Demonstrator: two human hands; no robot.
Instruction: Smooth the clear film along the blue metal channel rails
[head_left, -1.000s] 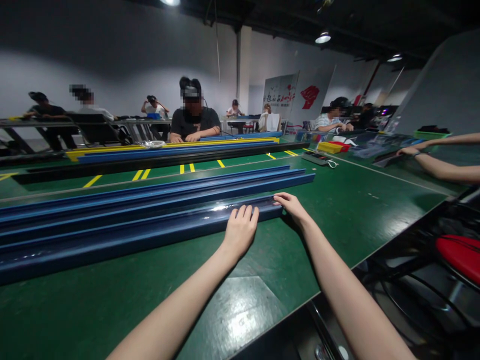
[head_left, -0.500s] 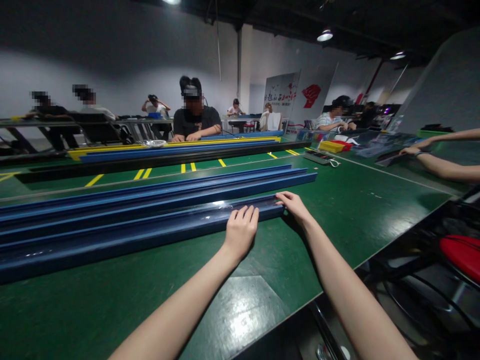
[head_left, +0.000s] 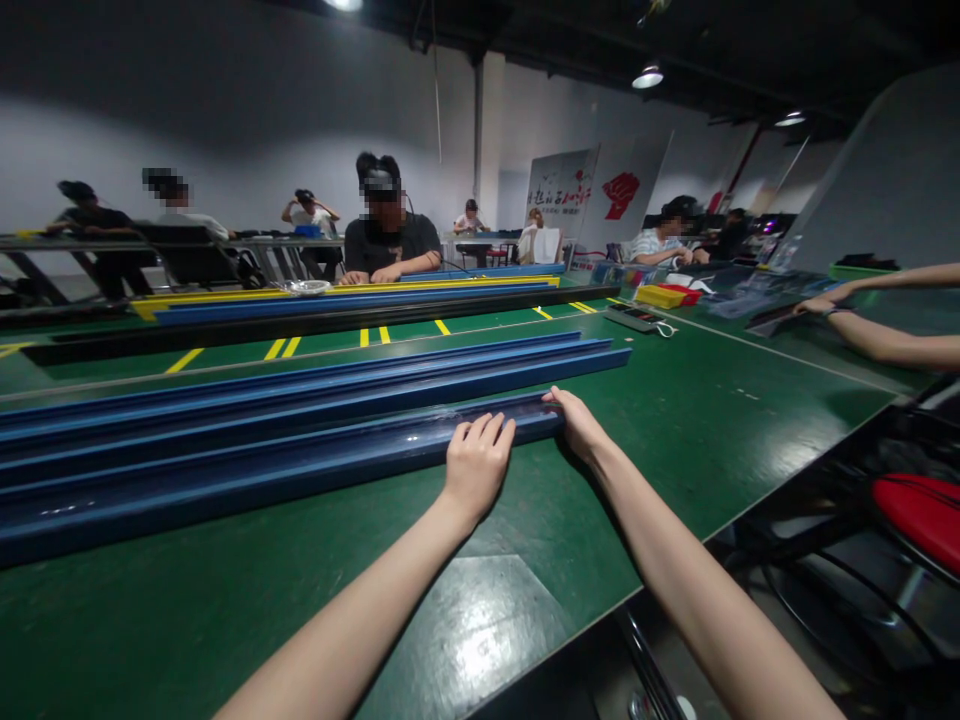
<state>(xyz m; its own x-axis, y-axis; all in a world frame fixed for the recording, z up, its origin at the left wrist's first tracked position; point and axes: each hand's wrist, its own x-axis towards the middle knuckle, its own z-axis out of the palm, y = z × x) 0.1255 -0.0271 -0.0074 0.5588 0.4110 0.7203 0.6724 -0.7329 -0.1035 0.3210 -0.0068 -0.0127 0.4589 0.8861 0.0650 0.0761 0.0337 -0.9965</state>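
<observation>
A long blue channel [head_left: 247, 463] lies nearest me on the green table [head_left: 300, 600], its hollow side up, with a shiny clear film inside. My left hand [head_left: 478, 465] is wrapped over its near wall, close to the right end, fingers curled into the hollow. At that right end, my right hand [head_left: 579, 425] grips the channel, with a fingertip on the upper rim and the rest of the hand around the end. Some of the right hand's fingers are hidden. Just behind, two more blue channels [head_left: 420, 390] lie side by side.
Farther back are a black bar [head_left: 300, 325], a yellow bar [head_left: 450, 285] and another blue bar. A dark tool case [head_left: 637, 320] and a yellow tray [head_left: 660, 296] lie beyond. A co-worker sits opposite; another person's arms [head_left: 877, 325] reach in from the right. A red stool [head_left: 919, 515] stands beside the table.
My right hand has shifted slightly left and closed around the channel's right end, where earlier only its fingertips touched. My left hand has stayed in about the same place.
</observation>
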